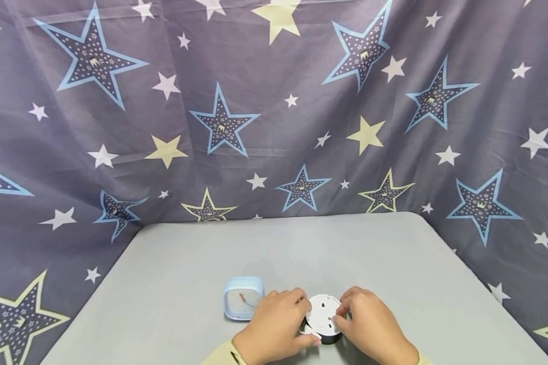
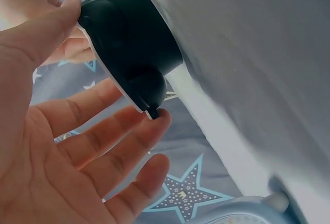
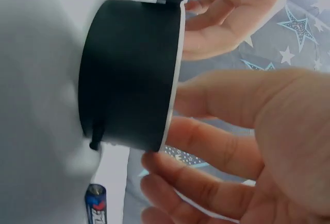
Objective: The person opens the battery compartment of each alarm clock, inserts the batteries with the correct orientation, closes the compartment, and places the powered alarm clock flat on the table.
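Observation:
A round black clock (image 1: 324, 309) lies face down on the table, its white back with small holes turned up. Its deep black case (image 2: 139, 33) has rounded bell-like bumps (image 2: 147, 87) on one side. My left hand (image 1: 278, 322) grips that side, thumb on the near edge and fingers at the far edge. From the right, my right hand (image 1: 372, 322) holds the rim, thumb and fingertips (image 3: 188, 98) on the white back and edge; what lies beneath these fingertips is hidden. Just left of my left hand stands a light blue square alarm clock (image 1: 244, 299).
In the right wrist view a small battery (image 3: 96, 203) with blue and red print lies on the table near the black clock. The grey table (image 1: 283, 253) ends at a hanging star-patterned cloth (image 1: 265, 167) behind and at both sides.

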`<action>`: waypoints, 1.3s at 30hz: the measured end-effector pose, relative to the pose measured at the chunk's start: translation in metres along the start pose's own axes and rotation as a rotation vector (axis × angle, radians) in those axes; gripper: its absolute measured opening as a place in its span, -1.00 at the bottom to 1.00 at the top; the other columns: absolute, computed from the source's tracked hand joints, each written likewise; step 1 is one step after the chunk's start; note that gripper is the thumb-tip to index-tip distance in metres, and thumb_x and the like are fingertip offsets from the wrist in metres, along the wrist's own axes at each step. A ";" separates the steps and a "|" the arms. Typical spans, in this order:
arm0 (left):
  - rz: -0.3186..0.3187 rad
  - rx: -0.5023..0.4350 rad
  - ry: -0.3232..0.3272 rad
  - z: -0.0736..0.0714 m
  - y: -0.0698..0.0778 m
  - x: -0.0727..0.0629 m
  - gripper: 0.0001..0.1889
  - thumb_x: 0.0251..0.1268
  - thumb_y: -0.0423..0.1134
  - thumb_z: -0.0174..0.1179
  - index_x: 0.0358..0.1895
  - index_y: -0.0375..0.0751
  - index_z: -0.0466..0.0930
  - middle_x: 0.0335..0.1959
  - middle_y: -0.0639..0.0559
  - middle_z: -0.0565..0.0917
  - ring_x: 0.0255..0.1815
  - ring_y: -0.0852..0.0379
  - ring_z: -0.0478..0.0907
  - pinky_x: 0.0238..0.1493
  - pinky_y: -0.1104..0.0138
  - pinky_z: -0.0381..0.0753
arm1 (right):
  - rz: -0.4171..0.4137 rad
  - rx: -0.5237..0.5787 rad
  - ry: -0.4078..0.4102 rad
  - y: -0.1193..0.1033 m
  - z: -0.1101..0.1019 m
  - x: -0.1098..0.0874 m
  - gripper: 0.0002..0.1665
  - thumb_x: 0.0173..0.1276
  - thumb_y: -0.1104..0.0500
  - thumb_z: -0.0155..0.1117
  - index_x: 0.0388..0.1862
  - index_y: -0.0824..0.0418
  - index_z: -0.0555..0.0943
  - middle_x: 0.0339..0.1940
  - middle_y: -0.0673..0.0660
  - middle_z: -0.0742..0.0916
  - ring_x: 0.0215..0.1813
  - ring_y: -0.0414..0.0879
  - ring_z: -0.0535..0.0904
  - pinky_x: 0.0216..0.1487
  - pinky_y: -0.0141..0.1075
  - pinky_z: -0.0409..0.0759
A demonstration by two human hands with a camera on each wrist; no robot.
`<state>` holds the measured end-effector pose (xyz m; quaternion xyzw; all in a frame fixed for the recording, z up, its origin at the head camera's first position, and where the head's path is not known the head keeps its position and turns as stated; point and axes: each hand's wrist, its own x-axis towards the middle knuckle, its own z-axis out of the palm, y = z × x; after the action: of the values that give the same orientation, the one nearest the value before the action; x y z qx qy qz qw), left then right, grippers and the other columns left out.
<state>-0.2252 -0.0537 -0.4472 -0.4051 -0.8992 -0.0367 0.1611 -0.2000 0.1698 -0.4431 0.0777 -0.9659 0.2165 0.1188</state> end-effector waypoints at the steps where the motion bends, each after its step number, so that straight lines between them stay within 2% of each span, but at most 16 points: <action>1: -0.001 -0.001 0.000 0.000 0.000 0.000 -0.36 0.12 0.47 0.31 -0.07 -0.04 0.72 -0.12 0.17 0.63 -0.31 0.27 0.55 -0.33 0.36 0.43 | 0.013 0.009 -0.006 -0.001 0.000 0.000 -0.73 0.01 0.10 0.57 -0.70 -0.18 0.65 -0.27 -0.17 0.73 -0.14 -0.20 0.64 -0.16 -0.16 0.65; 8: 0.005 0.012 0.019 0.001 -0.001 -0.002 -0.38 0.07 0.49 0.31 -0.15 0.01 0.71 -0.16 0.18 0.62 -0.34 0.28 0.54 -0.33 0.36 0.49 | 0.146 0.081 -0.048 0.000 0.000 0.000 -0.77 0.03 0.07 0.59 -0.66 -0.15 0.67 -0.20 -0.17 0.76 -0.12 -0.15 0.65 -0.29 -0.15 0.57; 12: 0.015 -0.010 0.028 0.003 0.000 -0.001 -0.41 0.06 0.48 0.33 -0.20 0.03 0.70 -0.20 0.19 0.61 -0.36 0.31 0.52 -0.31 0.37 0.54 | 0.198 0.109 -0.058 0.005 0.002 0.001 -0.77 0.04 0.02 0.60 -0.64 -0.16 0.67 -0.16 -0.18 0.78 -0.09 -0.14 0.67 -0.31 -0.16 0.54; 16: 0.023 -0.018 0.049 0.004 0.001 0.000 -0.46 0.04 0.45 0.37 -0.22 0.08 0.73 -0.21 0.20 0.62 -0.35 0.32 0.54 -0.29 0.40 0.56 | 0.217 0.133 -0.054 0.010 0.004 0.003 -0.76 0.03 -0.02 0.63 -0.63 -0.17 0.68 -0.14 -0.18 0.79 -0.06 -0.13 0.70 -0.27 -0.16 0.56; 22: 0.042 0.010 0.075 0.006 0.002 -0.003 -0.54 0.03 0.44 0.38 -0.20 0.22 0.81 -0.21 0.20 0.63 -0.34 0.32 0.55 -0.30 0.42 0.54 | 0.231 0.207 -0.063 0.012 0.007 0.005 -0.75 0.00 0.00 0.67 -0.61 -0.12 0.69 -0.32 -0.19 0.77 -0.25 -0.23 0.59 -0.31 -0.24 0.51; 26: 0.041 0.011 0.079 0.004 0.002 -0.004 -0.55 0.05 0.44 0.36 -0.17 0.27 0.84 -0.20 0.20 0.65 -0.33 0.33 0.56 -0.31 0.43 0.56 | 0.228 0.258 -0.058 0.015 0.009 0.006 -0.75 -0.01 0.04 0.68 -0.60 -0.06 0.70 -0.42 -0.19 0.74 -0.31 -0.23 0.55 -0.32 -0.26 0.47; 34: 0.041 0.000 0.072 0.003 0.003 -0.005 -0.59 0.09 0.41 0.37 -0.17 0.27 0.85 -0.21 0.20 0.65 -0.37 0.34 0.52 -0.35 0.43 0.53 | 0.267 0.357 -0.081 0.018 0.014 0.008 -0.78 0.00 0.14 0.66 -0.61 0.05 0.71 -0.47 -0.09 0.72 -0.27 -0.16 0.54 -0.25 -0.24 0.46; 39: 0.039 -0.019 0.066 0.004 0.004 -0.005 -0.59 0.09 0.37 0.40 -0.15 0.24 0.86 -0.20 0.19 0.67 -0.35 0.34 0.52 -0.32 0.43 0.55 | 0.286 0.474 -0.114 0.023 0.018 0.010 -0.82 0.01 0.22 0.64 -0.56 0.17 0.73 -0.50 -0.02 0.73 -0.29 -0.14 0.54 -0.29 -0.28 0.44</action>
<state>-0.2202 -0.0540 -0.4526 -0.4226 -0.8850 -0.0554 0.1876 -0.2182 0.1814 -0.4655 -0.0216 -0.8946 0.4462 0.0110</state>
